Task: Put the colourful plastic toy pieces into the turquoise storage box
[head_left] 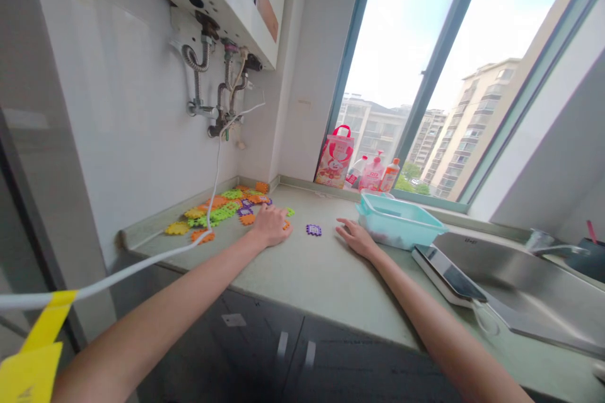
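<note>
Purple piece (314, 230): flat on the counter between the hands, apart from both.
Left hand (273, 227): fingers curled down, an orange piece (286, 225) showing at them; I cannot tell whether it is gripped.
Right hand (357, 238): palm down, fingers loosely spread, nothing visible held, just beside the teal basin (397, 227).
Piece pile (227, 211): left of the left hand, near the wall, a white cable (111, 279) crossing it.
Countertop (307, 283): open stretch from purple piece to front edge; device (447, 274) and sink (558, 296) bound the right.
</note>
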Demonstrator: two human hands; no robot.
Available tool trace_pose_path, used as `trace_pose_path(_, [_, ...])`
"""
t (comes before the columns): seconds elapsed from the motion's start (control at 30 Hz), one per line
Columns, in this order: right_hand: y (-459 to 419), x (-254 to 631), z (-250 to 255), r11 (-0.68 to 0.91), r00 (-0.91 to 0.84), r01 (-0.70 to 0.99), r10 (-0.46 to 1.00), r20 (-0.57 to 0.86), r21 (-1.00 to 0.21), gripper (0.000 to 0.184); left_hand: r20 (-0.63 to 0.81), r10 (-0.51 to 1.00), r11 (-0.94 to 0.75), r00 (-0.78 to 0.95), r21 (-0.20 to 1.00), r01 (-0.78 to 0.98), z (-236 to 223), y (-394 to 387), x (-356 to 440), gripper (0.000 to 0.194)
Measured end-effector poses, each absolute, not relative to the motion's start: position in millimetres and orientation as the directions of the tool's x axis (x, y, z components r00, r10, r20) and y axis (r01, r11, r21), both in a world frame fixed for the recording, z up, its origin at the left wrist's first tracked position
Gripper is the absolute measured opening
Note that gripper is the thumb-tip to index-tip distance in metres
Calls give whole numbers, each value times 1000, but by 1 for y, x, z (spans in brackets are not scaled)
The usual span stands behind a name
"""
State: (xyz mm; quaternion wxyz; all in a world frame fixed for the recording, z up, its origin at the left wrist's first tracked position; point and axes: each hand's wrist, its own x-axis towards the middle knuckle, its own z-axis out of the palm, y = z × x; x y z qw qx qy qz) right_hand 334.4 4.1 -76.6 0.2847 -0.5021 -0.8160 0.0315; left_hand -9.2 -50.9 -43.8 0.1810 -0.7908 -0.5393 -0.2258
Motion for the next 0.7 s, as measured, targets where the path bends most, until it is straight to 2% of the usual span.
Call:
trace_pose_path(0.17, [12, 342, -81, 525, -366, 789, 819, 441, -320, 48, 476, 761, -518, 441, 36, 854, -40, -52, -6, 33])
trace_pose_path(0.37, [5, 347, -81, 570, -424, 753, 803, 420, -329, 52, 401, 709, -622, 580, -30, 782, -36, -77, 0, 26])
trace_pose_path(0.53, [-12, 355, -79, 579, -455, 738, 806, 380, -346, 58, 380, 759, -564, 529, -23, 825, -36, -103, -11, 23])
trace_pose_path(0.7, [-17, 360, -77, 554, -442, 749, 826, 349, -363, 65, 386, 804, -487, 452, -10, 874, -32, -128, -56, 19])
